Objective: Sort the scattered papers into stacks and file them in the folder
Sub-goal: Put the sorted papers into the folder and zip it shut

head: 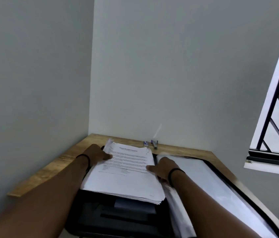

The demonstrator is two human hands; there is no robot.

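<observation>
Forearms reached over black folder, open on wooden desk. Left hand lay flat on paper stack, likely steadying it. Right hand pressed stack's right edge, fingers hidden, likely squaring sheets. Plastic sleeves lay right.

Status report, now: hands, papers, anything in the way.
Left hand and right hand flat on the paper stack, thumbs on top. Stack lies on the open black folder. Nothing blocking; stapler sits back by the wall.
</observation>
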